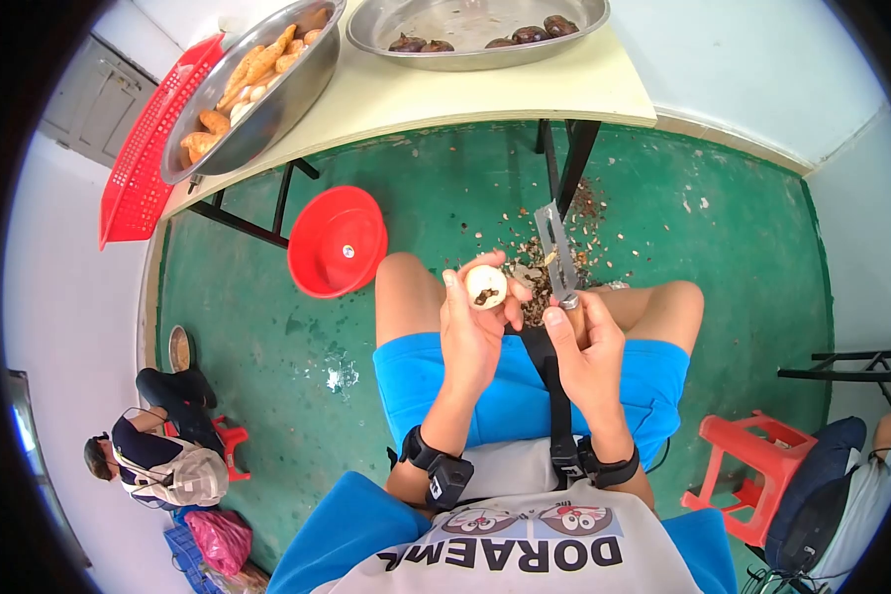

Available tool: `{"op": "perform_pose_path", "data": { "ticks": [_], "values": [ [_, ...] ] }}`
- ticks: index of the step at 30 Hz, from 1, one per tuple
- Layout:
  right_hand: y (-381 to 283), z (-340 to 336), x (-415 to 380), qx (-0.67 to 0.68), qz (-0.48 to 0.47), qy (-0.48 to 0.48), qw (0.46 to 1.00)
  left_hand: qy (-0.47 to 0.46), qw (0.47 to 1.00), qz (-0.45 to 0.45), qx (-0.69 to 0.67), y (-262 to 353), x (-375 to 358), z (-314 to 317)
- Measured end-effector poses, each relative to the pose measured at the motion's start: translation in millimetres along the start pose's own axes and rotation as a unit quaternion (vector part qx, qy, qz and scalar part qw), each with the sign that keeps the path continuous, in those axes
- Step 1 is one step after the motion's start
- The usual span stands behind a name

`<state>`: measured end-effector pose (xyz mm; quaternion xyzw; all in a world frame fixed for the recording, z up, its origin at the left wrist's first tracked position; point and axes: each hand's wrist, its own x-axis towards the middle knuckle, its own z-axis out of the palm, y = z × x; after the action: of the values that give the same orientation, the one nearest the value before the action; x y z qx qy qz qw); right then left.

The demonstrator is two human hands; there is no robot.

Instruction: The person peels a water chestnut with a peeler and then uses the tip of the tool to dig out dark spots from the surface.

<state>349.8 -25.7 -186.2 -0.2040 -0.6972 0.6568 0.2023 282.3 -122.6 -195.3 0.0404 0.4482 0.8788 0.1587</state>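
My left hand (pixel 475 332) has its fingers wrapped round a mostly peeled, whitish water chestnut (pixel 484 284), which still shows a dark patch. Beside it, my right hand (pixel 592 351) grips a peeling knife by its wooden handle; the long flat metal blade (pixel 556 246) points up and away from me. A pale shaving clings to the blade. Both hands are above my lap, with the blade a little apart from the water chestnut. Below them, dark and pale peelings (pixel 589 213) are scattered on the green floor.
A red basin (pixel 338 243) stands on the floor to the left. On the table (pixel 416 104) are a metal bowl (pixel 312 84) of sweet potatoes, a metal tray (pixel 470 57) with several dark water chestnuts, and a red basket (pixel 141 188). Red stools (pixel 752 460) and other people (pixel 183 475) are at the sides.
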Motion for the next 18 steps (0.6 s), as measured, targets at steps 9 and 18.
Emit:
{"op": "perform_pose_path", "data": {
  "ticks": [9,18],
  "values": [
    [7,-2,1,0.035,-0.005,-0.020,0.999,0.007,0.994,-0.107,-0.033,12,-1,9],
    [1,-2,-2,-0.013,-0.010,-0.057,0.998,-0.009,0.992,-0.122,-0.002,10,-2,-3]
  ]
}}
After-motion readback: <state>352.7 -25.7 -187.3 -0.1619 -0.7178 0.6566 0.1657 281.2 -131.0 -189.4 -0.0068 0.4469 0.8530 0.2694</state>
